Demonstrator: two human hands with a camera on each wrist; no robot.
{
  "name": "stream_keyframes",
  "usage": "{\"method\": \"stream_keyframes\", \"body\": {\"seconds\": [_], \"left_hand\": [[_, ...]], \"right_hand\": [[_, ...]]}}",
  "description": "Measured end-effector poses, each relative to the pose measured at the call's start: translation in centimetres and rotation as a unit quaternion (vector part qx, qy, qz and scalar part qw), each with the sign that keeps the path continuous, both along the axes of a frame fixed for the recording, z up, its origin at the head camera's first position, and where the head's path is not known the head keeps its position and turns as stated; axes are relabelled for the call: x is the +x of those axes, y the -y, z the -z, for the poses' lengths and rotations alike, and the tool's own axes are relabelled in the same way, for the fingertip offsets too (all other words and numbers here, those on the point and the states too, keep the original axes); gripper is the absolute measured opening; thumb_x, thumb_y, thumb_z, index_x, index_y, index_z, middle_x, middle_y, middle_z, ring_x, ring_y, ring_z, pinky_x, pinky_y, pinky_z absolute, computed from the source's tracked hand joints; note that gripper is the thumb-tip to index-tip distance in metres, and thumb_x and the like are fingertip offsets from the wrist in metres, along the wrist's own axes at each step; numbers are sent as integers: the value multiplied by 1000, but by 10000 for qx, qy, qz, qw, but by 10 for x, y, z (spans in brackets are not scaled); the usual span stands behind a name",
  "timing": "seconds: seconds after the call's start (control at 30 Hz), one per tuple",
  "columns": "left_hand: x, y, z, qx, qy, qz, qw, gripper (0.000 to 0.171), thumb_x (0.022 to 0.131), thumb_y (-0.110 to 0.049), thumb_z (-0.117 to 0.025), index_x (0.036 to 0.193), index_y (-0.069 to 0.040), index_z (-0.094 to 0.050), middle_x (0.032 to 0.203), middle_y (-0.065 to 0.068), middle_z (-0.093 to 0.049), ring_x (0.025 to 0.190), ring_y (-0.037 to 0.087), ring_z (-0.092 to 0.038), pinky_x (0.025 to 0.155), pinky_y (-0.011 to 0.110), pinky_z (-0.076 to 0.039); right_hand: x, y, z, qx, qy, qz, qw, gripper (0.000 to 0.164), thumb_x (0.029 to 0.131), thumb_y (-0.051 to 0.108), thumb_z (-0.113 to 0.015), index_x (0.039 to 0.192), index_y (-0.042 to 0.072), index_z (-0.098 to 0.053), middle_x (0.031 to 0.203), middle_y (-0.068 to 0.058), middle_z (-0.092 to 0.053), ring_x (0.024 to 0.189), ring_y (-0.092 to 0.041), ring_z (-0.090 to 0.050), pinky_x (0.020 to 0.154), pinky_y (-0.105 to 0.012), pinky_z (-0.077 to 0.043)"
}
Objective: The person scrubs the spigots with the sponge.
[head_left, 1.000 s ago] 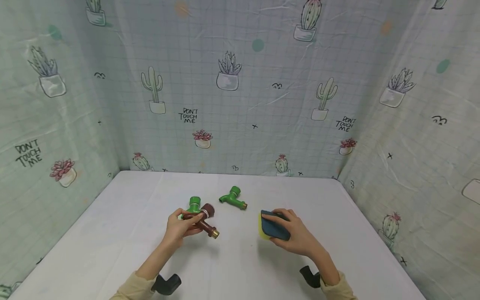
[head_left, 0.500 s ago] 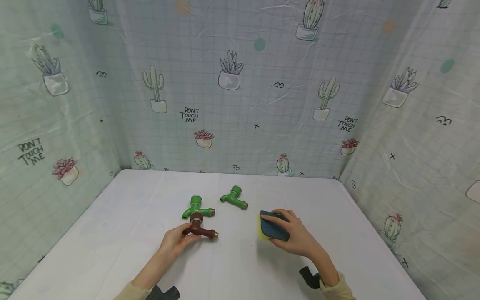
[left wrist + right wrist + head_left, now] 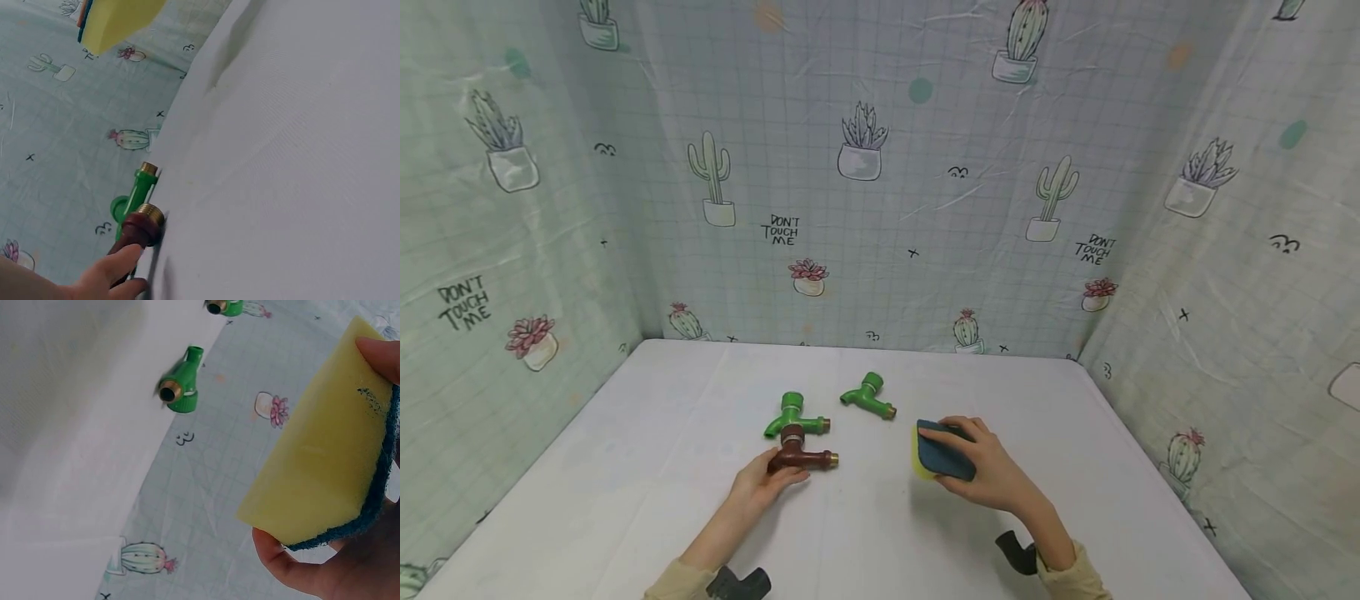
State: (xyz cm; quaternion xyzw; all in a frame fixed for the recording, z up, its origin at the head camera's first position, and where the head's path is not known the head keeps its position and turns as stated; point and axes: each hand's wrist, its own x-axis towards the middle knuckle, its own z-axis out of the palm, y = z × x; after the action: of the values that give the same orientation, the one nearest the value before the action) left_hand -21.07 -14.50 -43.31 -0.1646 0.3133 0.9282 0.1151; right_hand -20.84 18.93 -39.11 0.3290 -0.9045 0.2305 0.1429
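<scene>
My left hand (image 3: 758, 486) holds a brown tap (image 3: 805, 459) by its spout end, low over the table; its brass threaded end (image 3: 152, 212) points right. Just behind it lies a green tap (image 3: 797, 423), close to the brown tap's cap. A second green tap (image 3: 868, 397) lies farther back, toward the middle. On the right, my right hand (image 3: 983, 467) grips a sponge (image 3: 945, 450) with a dark blue scouring face and a yellow foam side (image 3: 319, 444), held above the table between thumb and fingers.
A white table (image 3: 865, 533) spans the front, with cactus-print cloth (image 3: 880, 208) hanging behind it and at both sides. Dark elbow-shaped pieces show at each forearm, one at the left (image 3: 741, 583) and one at the right (image 3: 1017, 553).
My left hand has lowered the brown tap toward the table and turned it level, cap pointing away, in front of the nearer green tap. The right hand with the sponge has barely shifted.
</scene>
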Motion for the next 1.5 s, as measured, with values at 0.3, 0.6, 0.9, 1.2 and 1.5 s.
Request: {"method": "stream_keyframes", "body": {"seconds": [0.3,0.6,0.9,1.2,1.5], "left_hand": [[12,11,1,-1611,250,458,9856,52,95,-23,-29,137,1,-10,142,34,-10,123,45,-34,98,64,-27],[23,21,3,-2129,351,944,9719,54,97,-23,-25,138,4,-3,117,36,-48,100,42,-57,93,66,-31],[30,31,-2,-2515,123,1236,9599,59,95,-22,-29,137,6,2,117,35,-49,92,33,-62,91,62,-37],[11,15,-41,-4006,-758,1323,9035,56,94,-28,-40,135,5,-22,129,33,-41,95,28,-63,78,45,-53],[-54,-39,-64,-5904,-2117,1371,7667,35,91,-15,-45,121,2,-49,110,25,-59,84,25,-64,62,32,-55]], "right_hand": [[-1,-2,0,-32,-71,-43,10000,60,72,30,-73,126,38,-47,126,-5,-47,110,-23,-43,80,-46,-41],[-1,-3,4,-64,58,13,10000,60,72,30,-72,126,38,-47,126,-5,-47,111,-24,-42,81,-47,-41],[0,-4,6,-65,121,30,9999,60,72,30,-72,126,38,-47,126,-4,-47,110,-24,-42,80,-45,-40],[2,-11,8,227,-164,121,9995,62,70,32,-74,126,39,-46,125,-6,-48,110,-22,-42,75,-41,-40],[2,-13,11,659,-698,191,9952,65,69,40,-73,127,42,-44,122,-1,-49,105,-16,-42,70,-31,-35]]}}
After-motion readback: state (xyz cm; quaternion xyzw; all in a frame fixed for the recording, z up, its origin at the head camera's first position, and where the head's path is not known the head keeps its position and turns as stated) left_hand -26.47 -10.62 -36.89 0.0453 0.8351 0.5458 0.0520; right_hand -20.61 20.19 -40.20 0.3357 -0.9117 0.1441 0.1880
